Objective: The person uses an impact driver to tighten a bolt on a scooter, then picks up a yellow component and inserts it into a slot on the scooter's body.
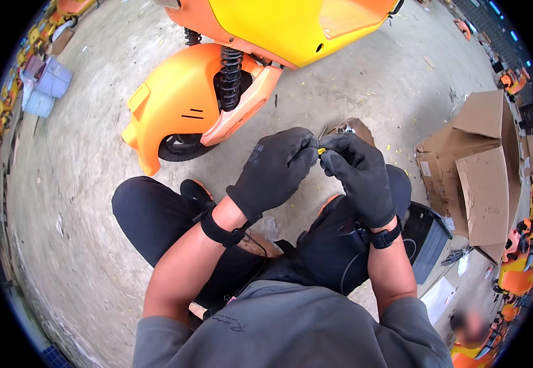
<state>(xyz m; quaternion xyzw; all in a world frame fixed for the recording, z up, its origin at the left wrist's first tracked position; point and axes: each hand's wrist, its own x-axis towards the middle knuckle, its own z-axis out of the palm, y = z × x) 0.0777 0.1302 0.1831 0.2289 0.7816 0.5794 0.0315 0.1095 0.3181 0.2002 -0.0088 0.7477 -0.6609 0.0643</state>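
Observation:
My left hand (277, 162) and my right hand (361, 175), both in black gloves, meet in front of me above my bent knees. Their fingertips are pinched together around a small yellow piece (321, 151). Most of it is covered by the fingers, so its exact kind does not show. Just beyond the hands, on the floor, lies a small brown cardboard container (357, 129), partly hidden by my right hand. Ahead and to the left stands a scooter with an orange rear fender (177, 92), a black coil shock absorber (231, 76) and a yellow body panel (278, 27).
At the right stands an open cardboard box (484, 178) with its flaps out. A dark plastic crate (429, 242) sits beside my right knee. Pale bins (48, 86) stand at the far left. Several orange and yellow vehicles line the right edge, where a blurred person (470, 328) also shows.

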